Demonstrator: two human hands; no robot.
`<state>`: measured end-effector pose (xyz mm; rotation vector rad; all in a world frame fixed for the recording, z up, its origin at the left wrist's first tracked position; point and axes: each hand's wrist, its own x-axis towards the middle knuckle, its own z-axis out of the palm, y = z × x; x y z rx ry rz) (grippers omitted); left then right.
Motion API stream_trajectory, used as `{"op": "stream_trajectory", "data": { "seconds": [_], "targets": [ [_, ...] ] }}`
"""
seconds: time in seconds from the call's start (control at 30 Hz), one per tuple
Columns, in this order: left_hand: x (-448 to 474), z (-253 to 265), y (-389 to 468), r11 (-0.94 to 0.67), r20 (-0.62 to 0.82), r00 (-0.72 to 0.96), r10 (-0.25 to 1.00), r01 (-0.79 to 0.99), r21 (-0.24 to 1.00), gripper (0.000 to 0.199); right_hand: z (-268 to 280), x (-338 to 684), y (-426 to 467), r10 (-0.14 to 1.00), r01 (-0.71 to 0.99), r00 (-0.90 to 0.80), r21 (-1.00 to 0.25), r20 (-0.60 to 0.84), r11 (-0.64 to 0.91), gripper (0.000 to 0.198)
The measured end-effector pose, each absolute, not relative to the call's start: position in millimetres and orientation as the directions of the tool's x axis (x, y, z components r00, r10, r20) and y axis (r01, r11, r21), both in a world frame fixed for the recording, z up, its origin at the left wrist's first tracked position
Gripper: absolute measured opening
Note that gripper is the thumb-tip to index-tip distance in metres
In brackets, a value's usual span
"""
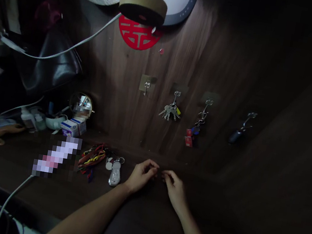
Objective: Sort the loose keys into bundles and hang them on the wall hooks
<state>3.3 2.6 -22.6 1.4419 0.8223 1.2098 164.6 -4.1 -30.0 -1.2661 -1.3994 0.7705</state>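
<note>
My left hand (142,176) and my right hand (175,188) hover close together over the dark wooden shelf (139,214), near the back panel. Thumb and fingers of each are curled into a pinch; whatever they may hold is too small or dark to make out. Just left of my left hand lies a silver key fob (115,174) with a ring, beside pale round tags (109,164). Beyond it sits a bundle of braided coloured cords (93,158). On the panel above my hands, a bunch of keys (170,112) hangs from a hook.
More hooks hold a keyring with red tags (189,137) and a black fob (235,136); one hook (147,86) bears nothing. At left are a blurred-out phone-like object (56,158) on a white cable, boxes (73,127), a round mirror (82,104) and another person's hand (0,134).
</note>
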Motion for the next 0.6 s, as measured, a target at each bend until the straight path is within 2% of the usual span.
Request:
{"op": "stream_trajectory", "data": {
  "seconds": [0.13, 0.37, 0.47, 0.6],
  "targets": [
    [-4.0, -16.3, -2.3, -0.403, 0.348, 0.289, 0.892, 0.159, 0.901, 0.023, -30.4, 164.2, -3.9, 0.951, 0.410, 0.057, -0.876, 0.304, 0.256, 0.023],
    [-20.6, 15.3, -7.4, -0.609, 0.405, 0.473, 0.782, 0.443, 0.658, 0.023, -33.2, 166.3, -1.7, 0.950, 0.433, 0.047, -0.863, 0.309, 0.259, 0.026],
    [-42.0, 23.2, -4.4, -0.609, 0.400, 0.461, 0.792, 0.560, 0.561, 0.023, -34.3, 165.5, -1.9, 0.949, 0.434, 0.058, -0.864, 0.310, 0.255, 0.027],
    [-88.8, 25.9, 4.2, -0.467, 0.333, 0.350, 0.875, 0.793, 0.392, 0.025, -34.4, 164.4, -2.1, 0.951, 0.456, 0.075, -0.858, 0.301, 0.236, 0.027]
  ]
}}
